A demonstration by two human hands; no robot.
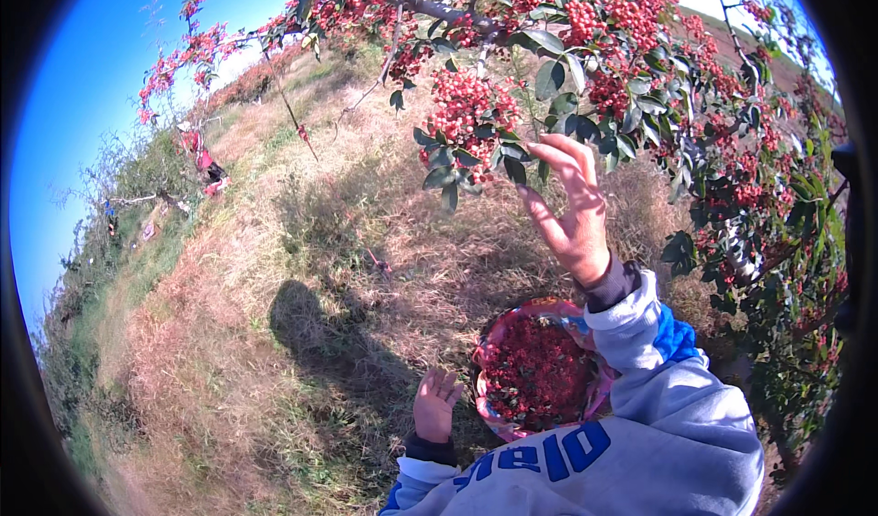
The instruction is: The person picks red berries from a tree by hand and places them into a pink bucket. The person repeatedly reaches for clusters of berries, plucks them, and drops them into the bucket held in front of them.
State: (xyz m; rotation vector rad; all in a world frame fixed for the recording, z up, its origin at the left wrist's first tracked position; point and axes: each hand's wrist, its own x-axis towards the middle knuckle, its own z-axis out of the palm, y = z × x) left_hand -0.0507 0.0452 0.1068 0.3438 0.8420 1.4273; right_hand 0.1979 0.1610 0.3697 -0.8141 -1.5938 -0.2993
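Note:
Raised in front of me, my right hand (573, 207) has its thumb and fingers apart. Its fingertips are by the dark green leaves (516, 159) at the lower right of a dense cluster of red berries (466, 108), which look like Sichuan pepper; whether they touch is hard to tell. Lower down, my left hand (435, 403) is held palm up with nothing in it, just left of a round container with a pink-red patterned liner (488, 413). A heap of picked red berries (538, 372) with some leaves fills much of this container.
A branch (446, 12) laden with berry clusters crosses the top. More berry-bearing foliage (754, 180) hangs down the right side, around a pale trunk (739, 252). Dry grass (226, 296) covers the ground. A person in red (202, 156) is far off at left.

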